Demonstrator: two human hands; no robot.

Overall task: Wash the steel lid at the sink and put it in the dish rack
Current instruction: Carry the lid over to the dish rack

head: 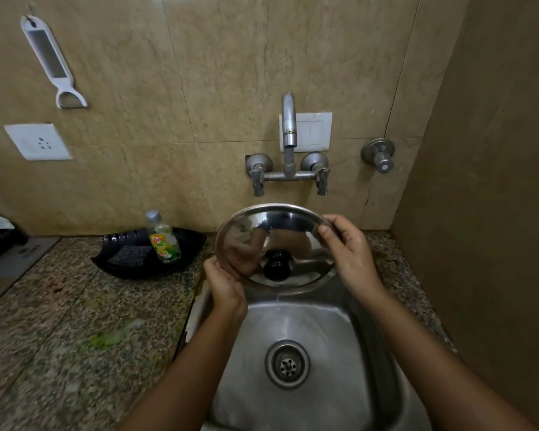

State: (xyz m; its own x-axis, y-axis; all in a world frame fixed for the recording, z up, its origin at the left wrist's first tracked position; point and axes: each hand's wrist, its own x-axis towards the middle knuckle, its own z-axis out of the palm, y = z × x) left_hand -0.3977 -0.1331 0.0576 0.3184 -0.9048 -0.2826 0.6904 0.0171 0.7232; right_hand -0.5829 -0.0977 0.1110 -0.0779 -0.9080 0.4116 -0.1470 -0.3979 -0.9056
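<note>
I hold a round steel lid with a black knob over the back of the steel sink, tilted so its knob side faces me. My left hand grips its lower left rim. My right hand grips the upper right rim. The lid hangs below the wall tap; a thin thread of water drips from the lid's lower edge. No dish rack is in view.
A black tray on the granite counter to the left holds a dish soap bottle and a scrub pad. A brown wall closes in the right side. A white peeler hangs on the tiles.
</note>
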